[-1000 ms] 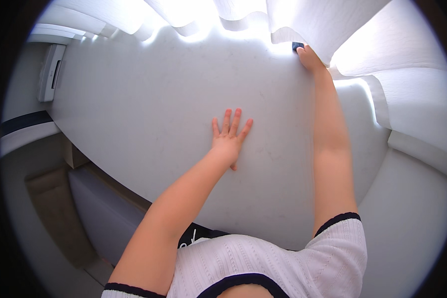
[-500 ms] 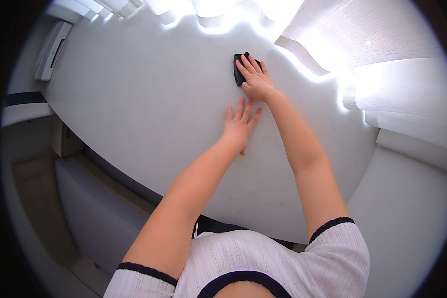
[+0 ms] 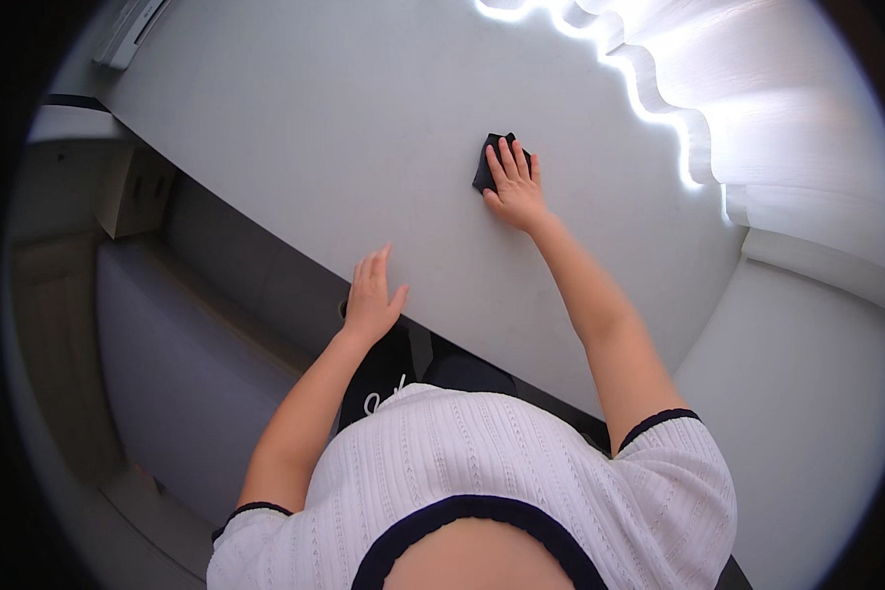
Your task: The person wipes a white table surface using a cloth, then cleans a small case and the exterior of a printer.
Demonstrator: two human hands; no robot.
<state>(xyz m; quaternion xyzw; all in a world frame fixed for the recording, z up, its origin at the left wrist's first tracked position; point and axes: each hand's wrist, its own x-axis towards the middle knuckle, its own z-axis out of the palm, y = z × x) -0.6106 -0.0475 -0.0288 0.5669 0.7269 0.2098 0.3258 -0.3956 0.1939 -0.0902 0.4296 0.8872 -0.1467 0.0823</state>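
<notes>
My right hand [image 3: 516,192] lies flat with spread fingers on a black cloth [image 3: 484,173], pressing it against the light grey tabletop [image 3: 364,118]. Part of the cloth is covered by the fingers; its left and far edges stick out past them. Farther left and closer to my body, my left hand [image 3: 372,300] is at the table's near edge. Its fingers are stretched out with the thumb apart, and nothing is in it. Whether its fingertips touch the tabletop, I cannot tell.
White curtains [image 3: 787,98] with bright light behind them hang along the far right side. At the far left is a white device [image 3: 128,34]. A small cabinet [image 3: 133,192] and a grey-purple padded piece of furniture [image 3: 182,354] stand below the table's left edge.
My left hand has drawn back from the middle of the tabletop to its near edge. My right hand stays on the black cloth. The view has shifted, showing more of the near side.
</notes>
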